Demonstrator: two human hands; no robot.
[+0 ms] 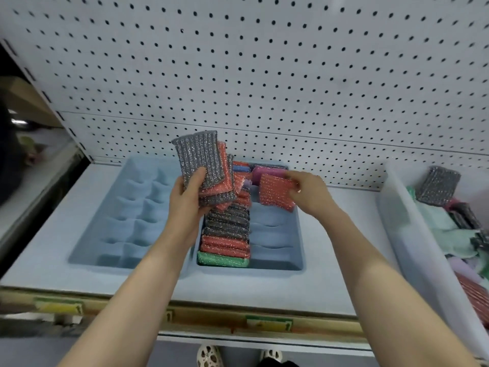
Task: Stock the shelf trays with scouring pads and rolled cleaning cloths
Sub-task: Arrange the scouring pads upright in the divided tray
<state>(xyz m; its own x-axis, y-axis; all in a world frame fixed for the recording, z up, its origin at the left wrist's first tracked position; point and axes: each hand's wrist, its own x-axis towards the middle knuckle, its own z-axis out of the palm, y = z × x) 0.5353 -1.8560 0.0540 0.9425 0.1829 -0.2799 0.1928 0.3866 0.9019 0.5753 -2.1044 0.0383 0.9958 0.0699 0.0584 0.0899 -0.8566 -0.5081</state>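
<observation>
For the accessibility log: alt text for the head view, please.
A person's left hand grips a stack of grey and red scouring pads while the right hand pinches one red pad over the right blue tray, whose left column is packed with pads. The left blue tray and pegboard show behind.

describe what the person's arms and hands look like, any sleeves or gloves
Both forearms are bare up to the frame edge: no sleeves, gloves, watch or bracelets show. The left hand and right hand show no rings that I can make out.
</observation>
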